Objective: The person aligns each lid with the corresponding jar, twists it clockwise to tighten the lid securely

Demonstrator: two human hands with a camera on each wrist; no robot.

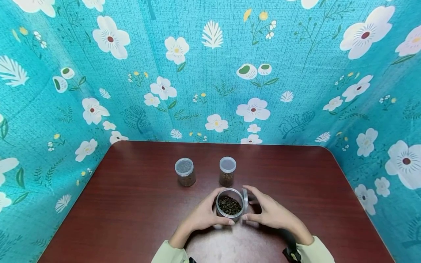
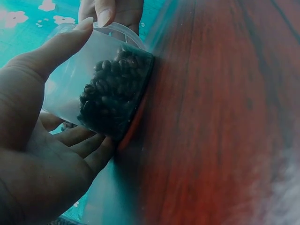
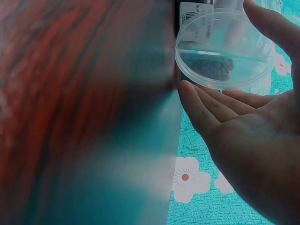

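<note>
A clear plastic jar [image 1: 226,193] stands uncovered on the table, partly filled with dark coffee beans [image 1: 229,205]. My left hand [image 1: 203,214] grips it from the left side, thumb in front and fingers behind; the left wrist view shows the beans through the jar wall [image 2: 70,91]. Just right of the jar, my right hand [image 1: 273,212] holds a round clear lid [image 1: 245,199] on edge between thumb and fingers. The lid [image 3: 225,49] faces the right wrist camera, close beside the jar; whether they touch I cannot tell.
Two more lidded jars with brown contents stand farther back: a wider jar [image 1: 185,173] at the left and a narrower jar [image 1: 227,172] behind my hands. The dark red wooden table [image 1: 131,204] meets a blue floral cloth [image 1: 210,91] at its back and sides.
</note>
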